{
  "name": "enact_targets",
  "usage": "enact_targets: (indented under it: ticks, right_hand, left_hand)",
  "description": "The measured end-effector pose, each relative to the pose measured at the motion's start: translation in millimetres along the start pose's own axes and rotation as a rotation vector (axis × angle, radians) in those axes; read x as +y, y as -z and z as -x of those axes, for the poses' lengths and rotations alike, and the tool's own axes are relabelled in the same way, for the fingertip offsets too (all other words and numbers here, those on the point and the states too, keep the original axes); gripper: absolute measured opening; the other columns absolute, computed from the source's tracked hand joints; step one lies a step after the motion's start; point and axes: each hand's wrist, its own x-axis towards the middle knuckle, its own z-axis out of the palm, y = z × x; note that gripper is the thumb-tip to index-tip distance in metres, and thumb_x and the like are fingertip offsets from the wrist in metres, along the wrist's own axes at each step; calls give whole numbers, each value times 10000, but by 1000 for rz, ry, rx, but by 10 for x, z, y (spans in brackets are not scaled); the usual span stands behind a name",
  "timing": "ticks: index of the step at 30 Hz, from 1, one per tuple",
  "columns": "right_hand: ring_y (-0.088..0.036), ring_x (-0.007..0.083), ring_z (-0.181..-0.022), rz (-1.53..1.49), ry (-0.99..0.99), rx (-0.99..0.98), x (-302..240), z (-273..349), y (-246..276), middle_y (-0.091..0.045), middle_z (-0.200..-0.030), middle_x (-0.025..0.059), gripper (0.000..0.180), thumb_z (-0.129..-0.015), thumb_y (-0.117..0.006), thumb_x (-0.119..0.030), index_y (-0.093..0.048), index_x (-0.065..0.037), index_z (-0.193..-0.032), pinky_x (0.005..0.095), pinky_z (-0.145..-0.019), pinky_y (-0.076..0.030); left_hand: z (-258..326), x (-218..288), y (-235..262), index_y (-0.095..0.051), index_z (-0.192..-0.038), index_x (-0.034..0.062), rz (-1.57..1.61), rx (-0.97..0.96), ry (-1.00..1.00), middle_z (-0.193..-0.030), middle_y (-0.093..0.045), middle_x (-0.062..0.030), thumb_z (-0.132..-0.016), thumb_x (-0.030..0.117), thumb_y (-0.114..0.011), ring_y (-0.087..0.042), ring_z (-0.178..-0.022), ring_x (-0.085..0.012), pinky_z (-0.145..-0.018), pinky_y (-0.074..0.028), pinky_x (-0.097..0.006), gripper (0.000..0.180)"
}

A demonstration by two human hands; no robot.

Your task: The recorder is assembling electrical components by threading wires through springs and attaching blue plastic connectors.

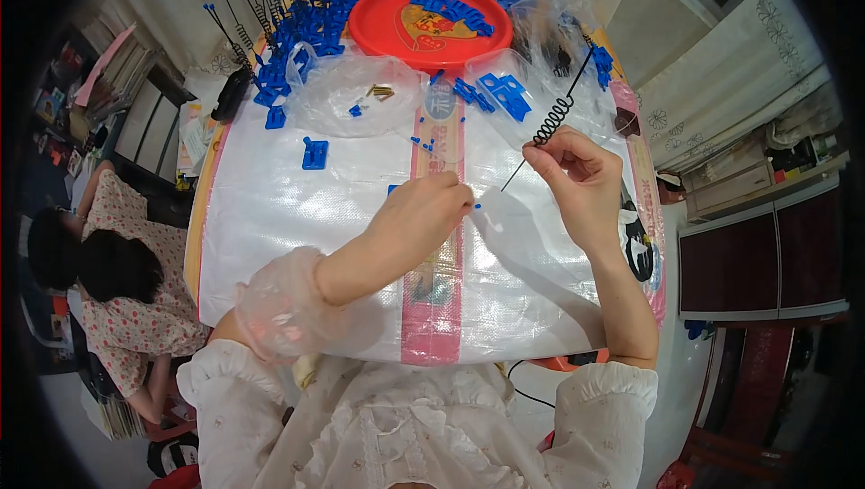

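A thin black wire with a coiled spring section [553,122] slants up and to the right, pinched between the thumb and fingers of my right hand [581,178]. Its straight lower end points down toward my left hand [423,216], whose fingers are closed. A tiny blue plastic piece [478,206] shows at the left fingertips; the fingers partly hide the grip. Beyond that hand, several small blue bits [427,143] lie on the white woven sheet [297,219]. A blue plastic part with a peg [314,154] lies to the left. Another blue part [393,189] is mostly covered by my left hand.
At the back stands a red tray [369,38] with blue parts. A plastic bag [342,97] holds brass-coloured pieces. Blue bases with upright black springs [306,29] crowd the back left. Black-handled scissors [639,250] lie at the right edge. Another person [135,264] sits at far left.
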Motion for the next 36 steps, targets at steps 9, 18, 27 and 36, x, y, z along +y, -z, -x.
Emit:
enact_targets:
  ticks: [9,18,27,36]
  right_hand:
    - [-518,42,-695,-2,-21,13,-80,-14,52,-611,-769,-3,72,-876,-761,-21,-713,29,-860,228,-646,-402]
    - [-525,39,-702,-6,15,37,-67,-42,94,-626,-778,-5,58,-880,-758,-20,-721,25,-878,223,-653,-408]
    - [-523,42,-715,-22,37,45,-130,-51,145,-621,-791,-1,54,-882,-753,-6,-714,31,-880,221,-670,-409]
    - [-521,36,-728,-39,48,73,-241,-50,136,-613,-801,1,77,-891,-741,16,-678,41,-855,207,-669,-407]
  left_hand:
    - [-247,-65,-370,-724,-838,-7,-128,-34,-25,-854,-657,-176,-856,81,-665,-674,-853,-370,-743,-527,-474,107]
    - [-168,-61,-317,-665,-859,-28,-159,-71,-61,-820,-649,-197,-813,5,-658,-672,-818,-382,-740,-535,-476,57]
    - [25,101,85,-668,-1045,-75,348,-120,99,-817,-709,-183,-845,27,-688,-727,-796,-270,-748,-578,-347,226]
    - [160,103,138,-688,-1028,-5,1067,-291,445,-964,-735,-66,-954,106,-702,-707,-859,-115,-762,-580,-246,134]
